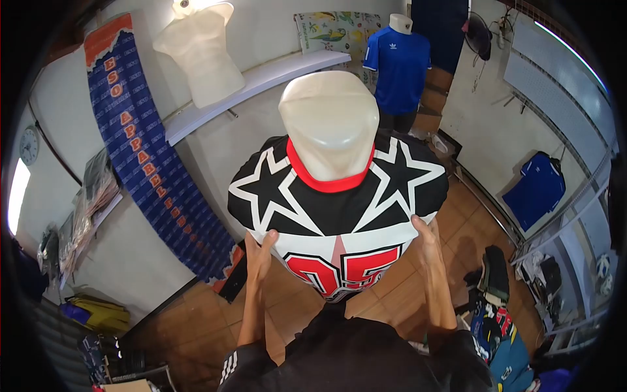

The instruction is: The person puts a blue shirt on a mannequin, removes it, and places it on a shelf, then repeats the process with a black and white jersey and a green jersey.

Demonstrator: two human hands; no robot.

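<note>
A cream mannequin [326, 124] stands upright in front of me, wearing a black and white jersey [326, 215]. The jersey has a red collar, a white-outlined star on each shoulder and large red digits on the chest. My left hand [260, 251] is closed on the edge of the sleeve at the left, thumb on top. On the other side, my right hand [428, 238] grips the matching sleeve edge the same way. Most fingers of both hands are hidden behind the cloth.
A blue banner [140, 150] hangs on the left wall. A white shelf [261, 81] holds a bare torso form [201, 55]. Behind stands a mannequin in a blue shirt [397, 68]. Piled clothes [499, 340] lie at the lower right, and a blue shirt [535, 189] hangs on the right.
</note>
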